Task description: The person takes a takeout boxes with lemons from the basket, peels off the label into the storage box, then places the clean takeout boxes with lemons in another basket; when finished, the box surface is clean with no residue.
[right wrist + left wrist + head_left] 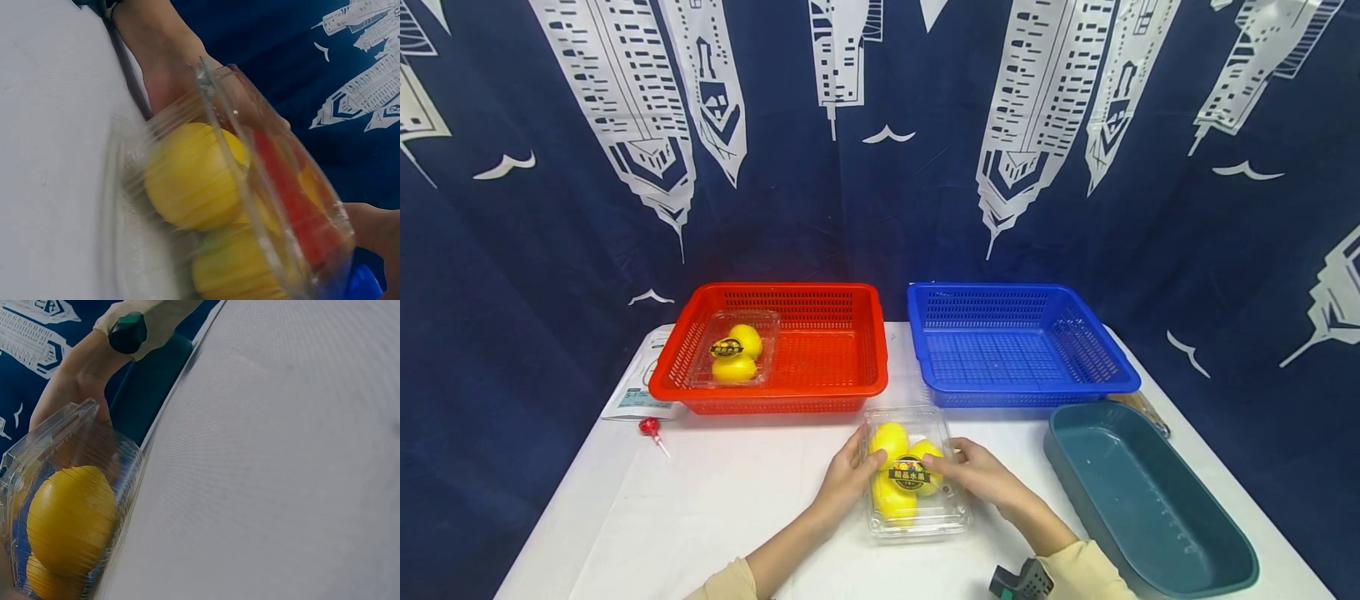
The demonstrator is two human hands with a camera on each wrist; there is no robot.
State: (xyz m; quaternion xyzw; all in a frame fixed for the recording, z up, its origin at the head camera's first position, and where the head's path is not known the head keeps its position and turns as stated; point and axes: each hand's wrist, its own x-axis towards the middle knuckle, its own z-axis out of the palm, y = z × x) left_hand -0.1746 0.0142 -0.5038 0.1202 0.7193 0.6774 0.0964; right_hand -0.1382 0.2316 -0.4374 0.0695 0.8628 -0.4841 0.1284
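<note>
Both hands, left hand (850,475) and right hand (977,473), clasp the clear lemon clamshell (914,475) by opposite sides, steadying it on the worktop (715,500) before the red basket (850,392).

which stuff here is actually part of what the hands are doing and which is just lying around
In hand: clear box of lemons, held by left hand and right hand.

Lying about: red basket with a second lemon box, blue basket, teal tray, red lollipop.

Head view high, forward-down; wrist views close, sharing clamshell box (914,475).
</note>
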